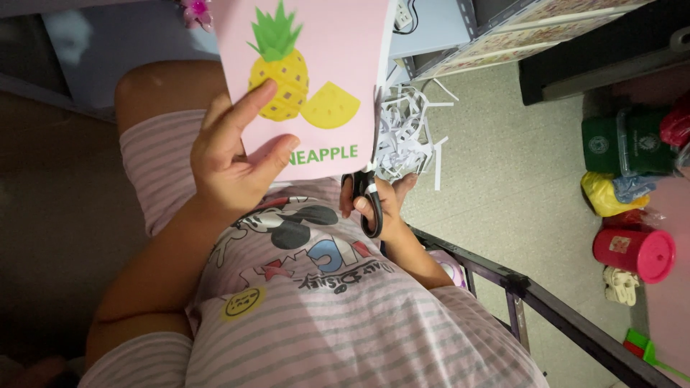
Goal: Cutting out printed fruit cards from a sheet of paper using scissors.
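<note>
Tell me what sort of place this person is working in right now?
Probably a room at home, maybe a child's play corner. Paper strips litter the floor, toy bins and a red plastic bucket stand along the wall, and the left hand holds a pink picture card.

Left hand (233, 162) holding pink pineapple card (316, 72), right hand (384, 208) gripping black scissors (368, 205) at its edge, paper strips (406, 133) on floor

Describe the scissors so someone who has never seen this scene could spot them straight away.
Start at the big pink card with a pineapple picture, held up by the left hand. Follow its right edge down to the right hand just below it; the scissors are gripped there, blades pointing up along the card's edge. Their black handle loops set them apart from the white paper strips on the floor behind.
</note>
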